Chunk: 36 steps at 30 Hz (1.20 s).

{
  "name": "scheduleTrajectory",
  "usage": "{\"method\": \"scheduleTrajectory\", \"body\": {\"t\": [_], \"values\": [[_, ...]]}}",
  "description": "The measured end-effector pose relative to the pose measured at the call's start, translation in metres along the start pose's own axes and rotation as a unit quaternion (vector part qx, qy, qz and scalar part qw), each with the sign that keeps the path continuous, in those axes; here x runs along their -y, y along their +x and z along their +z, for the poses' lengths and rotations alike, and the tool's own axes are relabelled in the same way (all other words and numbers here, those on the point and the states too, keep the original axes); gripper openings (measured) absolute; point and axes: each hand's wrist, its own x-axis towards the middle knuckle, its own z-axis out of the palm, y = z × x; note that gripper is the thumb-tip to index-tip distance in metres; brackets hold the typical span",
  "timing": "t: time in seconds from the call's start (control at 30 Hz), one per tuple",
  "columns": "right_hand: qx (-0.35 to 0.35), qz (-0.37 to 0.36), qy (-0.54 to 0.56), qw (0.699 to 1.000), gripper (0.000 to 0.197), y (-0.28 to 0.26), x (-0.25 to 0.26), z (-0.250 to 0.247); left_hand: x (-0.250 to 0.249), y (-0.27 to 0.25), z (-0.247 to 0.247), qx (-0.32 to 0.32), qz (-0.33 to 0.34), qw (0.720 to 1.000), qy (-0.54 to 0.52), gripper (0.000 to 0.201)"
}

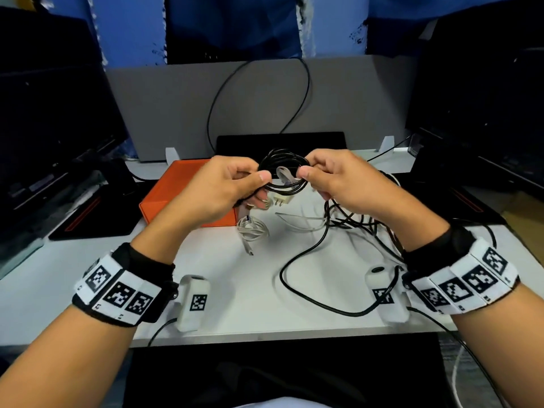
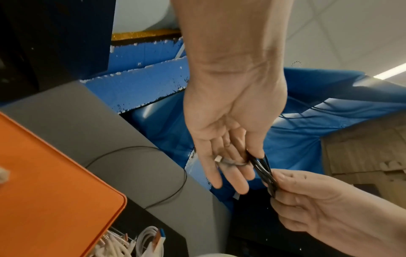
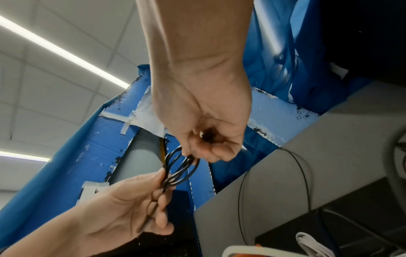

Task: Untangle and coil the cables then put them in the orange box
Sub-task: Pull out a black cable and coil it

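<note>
I hold a small coil of black cable [image 1: 282, 169] up over the white desk, between both hands. My left hand [image 1: 262, 179] pinches its left side with thumb and forefinger, and my right hand [image 1: 303, 172] pinches its right side. A white plug [image 1: 281, 199] hangs just under the coil. From the left wrist, my left hand [image 2: 243, 165] has its thumb on the black loops [image 2: 263, 168]. From the right wrist, my right hand [image 3: 197, 153] is curled on the coil [image 3: 180, 168]. The orange box [image 1: 164, 198] lies behind my left hand, top side showing.
A coiled white cable [image 1: 253, 229] lies on the desk [image 1: 235, 290] beside the box. Tangled black and white cables [image 1: 356, 222] lie at the right, with one black loop [image 1: 294, 281] trailing toward me. Dark monitors flank the desk; a grey partition [image 1: 176, 107] stands behind.
</note>
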Motion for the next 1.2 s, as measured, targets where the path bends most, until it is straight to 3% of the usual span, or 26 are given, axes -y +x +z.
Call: {"method": "scheduleTrajectory", "body": {"t": [0.1,0.23,0.33,0.43,0.47,0.53,0.6,0.73,0.9,1.0,1.1,1.2], "values": [[-0.002,-0.014,-0.015,1.000,0.021,0.000,0.002,-0.003,0.003,0.002,0.000,-0.009,-0.001,0.999,0.036,0.039],[0.010,0.030,0.002,0.999,0.020,0.000,-0.006,0.007,0.008,0.003,0.006,0.020,-0.016,0.997,0.069,0.045],[0.019,0.044,0.034,0.998,0.022,0.003,-0.013,0.016,0.014,0.005,0.002,0.051,-0.024,0.997,0.044,0.031],[0.025,0.050,0.094,0.994,0.028,0.006,-0.021,0.024,0.020,0.017,-0.003,0.008,-0.034,0.999,-0.005,0.011],[0.039,0.060,0.093,0.993,0.033,0.007,-0.026,0.026,0.022,0.023,-0.005,-0.017,-0.041,0.999,0.001,0.013],[0.107,0.083,0.032,0.990,0.061,0.008,-0.036,0.028,0.026,0.036,-0.010,-0.055,-0.062,0.996,0.026,0.020],[0.212,0.088,-0.085,0.970,0.071,0.007,-0.040,0.028,0.028,0.050,-0.015,-0.060,-0.092,0.993,0.053,0.016],[0.351,0.075,-0.287,0.888,0.040,0.004,-0.041,0.024,0.035,0.081,-0.017,0.000,-0.138,0.986,0.092,0.015],[0.404,0.094,-0.349,0.840,0.037,0.002,-0.036,0.015,0.052,0.113,0.008,0.086,-0.172,0.968,0.160,0.012],[0.459,0.095,-0.369,0.803,0.027,0.004,-0.033,0.014,0.064,0.125,0.032,0.198,-0.186,0.928,0.255,0.021],[0.485,0.082,-0.387,0.780,0.029,0.007,-0.030,0.016,0.075,0.137,0.042,0.228,-0.214,0.898,0.311,0.021],[0.487,0.076,-0.391,0.777,0.032,0.008,-0.030,0.016,0.076,0.149,0.044,0.240,-0.196,0.854,0.418,0.028]]}}
